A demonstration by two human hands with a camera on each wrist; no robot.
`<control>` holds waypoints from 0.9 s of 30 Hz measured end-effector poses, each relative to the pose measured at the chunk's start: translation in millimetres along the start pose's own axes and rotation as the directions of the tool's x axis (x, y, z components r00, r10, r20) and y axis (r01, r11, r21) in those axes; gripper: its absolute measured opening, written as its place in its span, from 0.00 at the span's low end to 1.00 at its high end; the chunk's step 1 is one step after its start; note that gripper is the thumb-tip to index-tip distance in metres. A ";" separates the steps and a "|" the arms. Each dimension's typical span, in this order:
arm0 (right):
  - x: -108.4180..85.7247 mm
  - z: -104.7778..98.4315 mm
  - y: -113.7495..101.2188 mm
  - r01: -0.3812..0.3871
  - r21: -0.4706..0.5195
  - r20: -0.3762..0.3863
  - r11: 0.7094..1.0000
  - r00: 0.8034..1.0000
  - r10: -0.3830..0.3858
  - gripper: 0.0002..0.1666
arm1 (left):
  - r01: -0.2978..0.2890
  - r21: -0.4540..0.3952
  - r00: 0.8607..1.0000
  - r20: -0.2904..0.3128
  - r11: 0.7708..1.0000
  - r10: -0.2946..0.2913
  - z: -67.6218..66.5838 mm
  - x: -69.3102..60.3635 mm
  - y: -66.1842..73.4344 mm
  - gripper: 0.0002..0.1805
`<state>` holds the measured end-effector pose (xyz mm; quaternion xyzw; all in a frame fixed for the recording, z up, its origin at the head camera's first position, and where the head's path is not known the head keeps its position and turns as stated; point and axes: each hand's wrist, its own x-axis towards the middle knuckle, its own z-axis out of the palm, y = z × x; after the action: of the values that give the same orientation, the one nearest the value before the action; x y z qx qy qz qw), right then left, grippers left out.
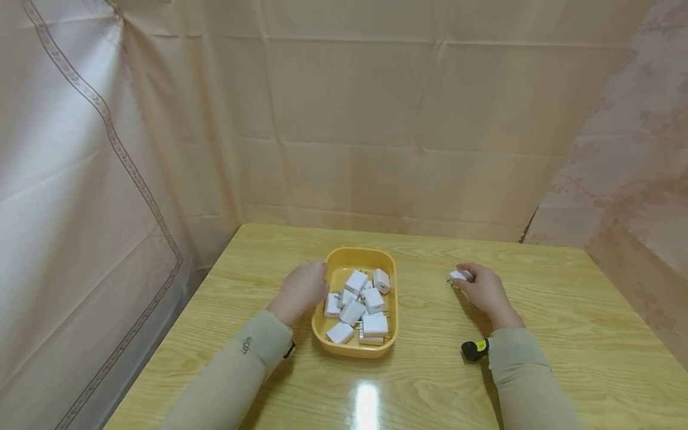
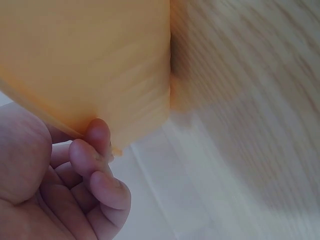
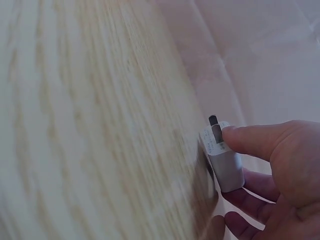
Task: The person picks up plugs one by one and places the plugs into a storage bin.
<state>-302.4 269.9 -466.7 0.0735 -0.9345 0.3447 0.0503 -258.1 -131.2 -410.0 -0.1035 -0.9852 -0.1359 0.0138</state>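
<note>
A yellow plastic basket [image 1: 355, 353] stands on the table with several white charger plugs [image 1: 352, 312] heaped inside. My left hand [image 1: 305, 286] holds its left rim. In the left wrist view the fingers [image 2: 102, 192] curl at the edge of the basket wall [image 2: 100, 60]. To the right of the basket, my right hand [image 1: 484, 291] pinches one white charger plug [image 1: 459, 275] between thumb and fingers, close to the tabletop. In the right wrist view this charger plug [image 3: 227, 167] shows its metal prongs, the thumb lying near them.
The wood-grain table [image 1: 430, 382] extends around the basket on all sides. A beige cloth [image 1: 344, 119] hangs behind its far edge, and more cloth [image 1: 70, 209] hangs at the left. A black band with a dark round piece [image 1: 473, 351] sits at the right wrist.
</note>
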 end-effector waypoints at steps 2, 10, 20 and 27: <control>0.2 -0.3 -0.3 0.006 -0.003 -0.005 1.000 1.000 -0.007 0.28 | -0.001 -0.002 1.000 -0.003 1.000 0.001 0.2 -0.1 -0.2 0.11; -0.5 -2.5 -4.0 0.013 0.010 0.005 1.000 1.000 -0.013 0.28 | 0.005 -0.020 1.000 -0.002 1.000 -0.005 1.1 1.2 -1.3 0.10; -3.7 -6.6 -14.5 0.024 0.035 0.020 0.999 0.999 -0.025 0.30 | 0.020 -0.033 0.999 0.029 0.999 -0.019 0.0 1.3 -0.6 0.15; -4.4 -11.8 -23.6 0.073 0.021 0.007 0.997 0.997 -0.074 0.29 | 0.015 -0.031 1.000 0.024 0.999 -0.015 -0.1 1.6 -0.4 0.13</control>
<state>-293.5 260.3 -443.3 0.1097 -0.9277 0.3521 0.0585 -259.7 -131.3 -409.9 -0.0979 -0.9838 -0.1499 -0.0006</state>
